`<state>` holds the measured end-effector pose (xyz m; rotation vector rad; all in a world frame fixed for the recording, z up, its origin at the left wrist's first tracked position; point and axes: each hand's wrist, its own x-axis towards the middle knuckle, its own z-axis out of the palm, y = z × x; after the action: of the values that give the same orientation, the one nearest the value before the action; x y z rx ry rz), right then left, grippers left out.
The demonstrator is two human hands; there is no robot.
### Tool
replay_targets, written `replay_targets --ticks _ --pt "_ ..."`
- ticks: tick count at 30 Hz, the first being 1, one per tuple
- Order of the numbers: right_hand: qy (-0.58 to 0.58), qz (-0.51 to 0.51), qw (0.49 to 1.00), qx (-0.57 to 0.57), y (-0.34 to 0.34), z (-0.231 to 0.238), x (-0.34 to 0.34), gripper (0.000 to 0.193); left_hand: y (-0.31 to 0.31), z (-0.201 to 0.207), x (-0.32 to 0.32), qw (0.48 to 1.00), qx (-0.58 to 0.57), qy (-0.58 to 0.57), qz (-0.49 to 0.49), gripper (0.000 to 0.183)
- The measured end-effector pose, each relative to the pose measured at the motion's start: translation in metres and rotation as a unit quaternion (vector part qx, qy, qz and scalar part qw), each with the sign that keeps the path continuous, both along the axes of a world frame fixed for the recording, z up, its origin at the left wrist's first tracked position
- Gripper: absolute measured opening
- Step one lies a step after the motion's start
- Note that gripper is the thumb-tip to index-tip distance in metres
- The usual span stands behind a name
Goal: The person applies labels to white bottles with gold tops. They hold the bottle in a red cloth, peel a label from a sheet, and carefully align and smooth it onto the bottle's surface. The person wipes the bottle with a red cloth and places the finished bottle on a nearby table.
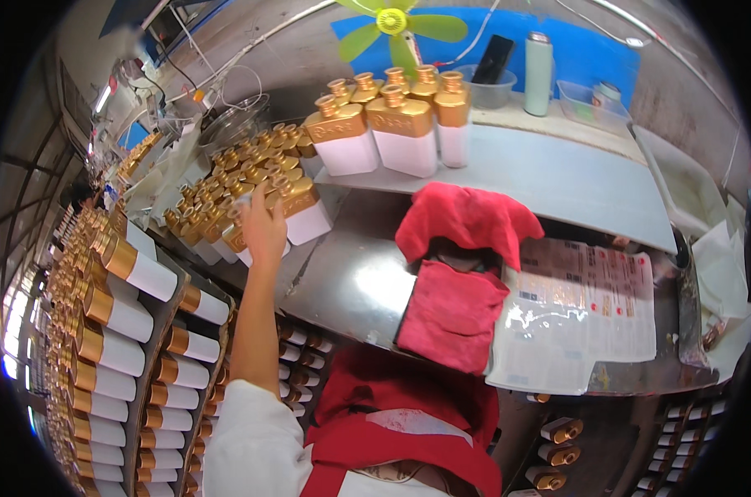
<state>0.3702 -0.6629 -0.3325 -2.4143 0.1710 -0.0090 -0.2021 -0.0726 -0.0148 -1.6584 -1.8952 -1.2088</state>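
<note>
My left hand (264, 230) reaches out to the left end of the metal bench. Its fingers are closed at the top of a white bottle with a gold shoulder and neck (236, 237), partly covered by the hand. Just right of the hand stands another gold-and-white bottle (306, 214), at the edge of a crowded group of similar bottles (218, 186). My right hand does not show. In front of me a folded red cloth (454, 319) lies on a block, with a second red cloth (468, 217) draped behind it.
Several gold-topped bottles (404, 132) stand on a raised grey board (557, 166). Sheets of printed labels (574, 311) lie at the right. A green fan (392, 22), a flask (538, 74) and a tub (490, 91) are behind. Racks of bottles (114, 348) fill the left.
</note>
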Motion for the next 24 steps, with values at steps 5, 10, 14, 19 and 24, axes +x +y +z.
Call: replay_targets --ticks 5,10,14,19,24 --pt "-0.108 0.174 0.975 0.087 0.093 0.098 -0.010 0.031 0.078 0.004 -0.057 0.971 -0.238 0.019 0.001 0.039" --pt "-0.132 0.230 0.942 0.204 0.160 0.146 -0.008 0.036 0.047 -0.003 -0.032 0.979 -0.093 0.170 -0.058 0.027" --pt "-0.042 0.270 0.934 0.230 0.264 0.237 -0.078 0.030 0.009 -0.001 -0.027 0.962 0.047 0.236 -0.128 0.021" --pt "-0.019 0.547 0.822 0.159 0.350 0.284 -0.146 0.040 -0.025 0.064 0.035 0.927 -0.042 0.113 -0.354 0.013" --pt "0.116 0.716 0.672 0.149 0.418 0.317 -0.200 0.060 -0.007 0.081 0.114 0.821 -0.100 0.026 -0.562 0.022"
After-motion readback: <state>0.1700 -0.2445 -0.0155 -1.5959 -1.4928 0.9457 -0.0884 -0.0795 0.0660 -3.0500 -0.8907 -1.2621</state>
